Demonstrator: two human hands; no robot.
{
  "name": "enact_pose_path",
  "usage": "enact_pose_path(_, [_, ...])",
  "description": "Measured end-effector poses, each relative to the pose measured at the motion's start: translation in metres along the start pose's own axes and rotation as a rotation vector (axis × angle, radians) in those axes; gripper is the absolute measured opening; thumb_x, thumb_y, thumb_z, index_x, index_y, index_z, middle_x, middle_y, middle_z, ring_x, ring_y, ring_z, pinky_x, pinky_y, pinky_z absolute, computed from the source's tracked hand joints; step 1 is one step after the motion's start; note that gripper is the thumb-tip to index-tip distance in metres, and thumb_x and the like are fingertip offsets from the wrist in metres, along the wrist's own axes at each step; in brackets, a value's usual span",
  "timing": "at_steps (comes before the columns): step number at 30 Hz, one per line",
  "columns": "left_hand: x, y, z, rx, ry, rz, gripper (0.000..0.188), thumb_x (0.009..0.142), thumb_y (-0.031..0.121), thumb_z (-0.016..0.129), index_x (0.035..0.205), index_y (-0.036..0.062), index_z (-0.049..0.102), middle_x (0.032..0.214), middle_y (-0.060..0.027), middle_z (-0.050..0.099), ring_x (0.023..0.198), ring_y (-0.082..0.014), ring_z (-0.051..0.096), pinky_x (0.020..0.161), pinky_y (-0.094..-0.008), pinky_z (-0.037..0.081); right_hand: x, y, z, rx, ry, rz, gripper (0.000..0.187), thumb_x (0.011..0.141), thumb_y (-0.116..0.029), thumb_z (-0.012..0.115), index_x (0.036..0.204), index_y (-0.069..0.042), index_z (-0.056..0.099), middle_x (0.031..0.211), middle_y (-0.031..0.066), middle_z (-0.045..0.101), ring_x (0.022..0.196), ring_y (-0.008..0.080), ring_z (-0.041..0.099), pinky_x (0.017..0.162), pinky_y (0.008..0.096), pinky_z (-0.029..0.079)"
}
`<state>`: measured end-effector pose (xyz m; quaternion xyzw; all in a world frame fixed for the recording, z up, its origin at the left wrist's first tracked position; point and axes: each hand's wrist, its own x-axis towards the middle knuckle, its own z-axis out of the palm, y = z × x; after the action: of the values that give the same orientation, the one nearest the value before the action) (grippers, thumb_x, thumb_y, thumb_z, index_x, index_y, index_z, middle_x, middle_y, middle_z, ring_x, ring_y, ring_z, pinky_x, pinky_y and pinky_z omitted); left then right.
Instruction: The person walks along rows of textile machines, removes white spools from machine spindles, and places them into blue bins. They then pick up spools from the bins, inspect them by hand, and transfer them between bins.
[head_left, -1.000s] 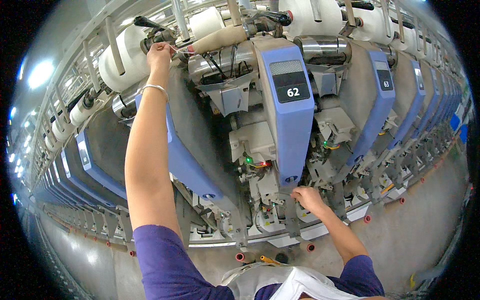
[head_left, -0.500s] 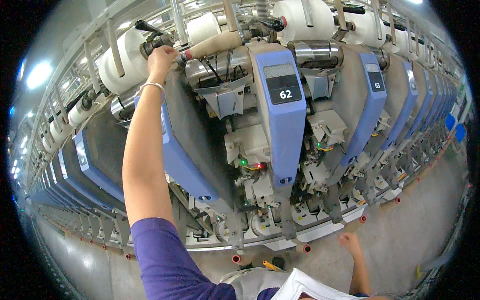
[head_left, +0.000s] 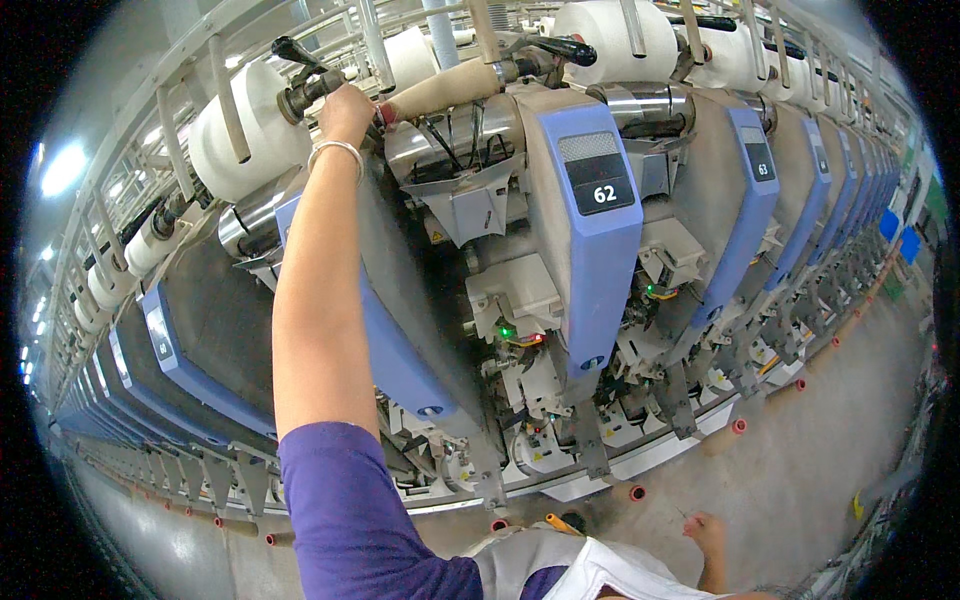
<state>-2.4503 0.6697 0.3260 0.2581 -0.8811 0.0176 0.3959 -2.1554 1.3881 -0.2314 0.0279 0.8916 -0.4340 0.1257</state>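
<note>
Head view: the right hand (head_left: 706,533) had dropped away from the blue-fronted unit (head_left: 600,270), fingers curled, contents unclear, apparently leaving the work to the left hand (head_left: 346,113), its fingers bent, any pinch hidden; the tan cone (head_left: 445,92) lay just right of that hand, narrow end nearest.

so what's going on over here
A person stands at a long row of blue-fronted machine units. Their left hand is raised to the red-tipped end of a tan cone, which sits above a shiny metal drum. The right hand is low, away from the machine; whether it holds anything is too small to tell. A white yarn package sits left of the raised hand.
</note>
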Motion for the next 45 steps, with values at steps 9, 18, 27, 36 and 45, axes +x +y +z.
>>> enact_pose_path(9, [-0.005, 0.007, -0.015, -0.248, -0.061, -0.031, 0.027, 0.075, 0.024, 0.056, 0.088, 0.0028, 0.066, 0.092, -0.0231, 0.061, 0.087, -0.0342, 0.061, 0.076, -0.0411, 0.048, 0.001, -0.017, 0.003, 0.068, 0.014, -0.005, 0.015, 0.073, -0.013, 0.053, 0.066, -0.001, 0.058, 0.057, 0.0081, 0.057, 0.054, 0.0166, 0.055, 0.052, 0.0297, 0.043])
enact_pose_path(18, [-0.089, -0.001, -0.120, -1.490, -0.276, -0.059, 0.024, 0.087, 0.019, 0.054, 0.102, 0.0004, 0.056, 0.059, 0.0077, 0.034, 0.047, -0.0012, 0.026, 0.040, -0.0176, 0.020, -0.017, 0.022, -0.010, 0.091, 0.036, 0.020, 0.013, 0.080, -0.004, 0.054, 0.069, 0.001, 0.059, 0.059, 0.0070, 0.060, 0.051, 0.0131, 0.058, 0.048, 0.0262, 0.047])
enact_pose_path(27, [-0.279, -0.029, -0.206, -1.352, 0.115, -0.184, 0.003, 0.087, 0.010, 0.052, 0.089, 0.0070, 0.052, 0.062, 0.0074, 0.036, 0.050, 0.0011, 0.032, 0.040, -0.0142, 0.025, 0.005, 0.022, -0.013, -0.227, -0.026, 0.026, 0.012, 0.076, -0.012, 0.055, 0.071, -0.004, 0.062, 0.060, 0.0057, 0.061, 0.054, 0.0145, 0.060, 0.054, 0.0294, 0.047])
enact_pose_path(36, [-0.486, -0.037, -0.059, -1.114, -1.325, -0.299, 0.019, 0.088, 0.029, 0.053, 0.084, 0.0103, 0.056, 0.071, 0.0024, 0.049, 0.061, -0.0076, 0.043, 0.054, -0.0247, 0.035, 0.008, -0.013, -0.023, -0.313, -0.454, 0.176, 0.026, 0.083, -0.028, 0.048, 0.081, -0.005, 0.062, 0.060, 0.0056, 0.061, 0.049, 0.0146, 0.058, 0.049, 0.0296, 0.047])
enact_pose_path(45, [-0.645, 0.098, 0.038, -1.035, -1.785, 0.216, 0.020, 0.086, 0.022, 0.053, 0.080, 0.0031, 0.055, 0.062, -0.0041, 0.054, 0.049, -0.0099, 0.043, 0.048, -0.0271, 0.037, -0.187, -0.073, -0.030, 0.692, -0.517, 0.307, 0.027, 0.090, -0.024, 0.047, 0.108, -0.007, 0.059, 0.058, 0.0028, 0.056, 0.048, 0.0090, 0.051, 0.046, 0.0247, 0.044])
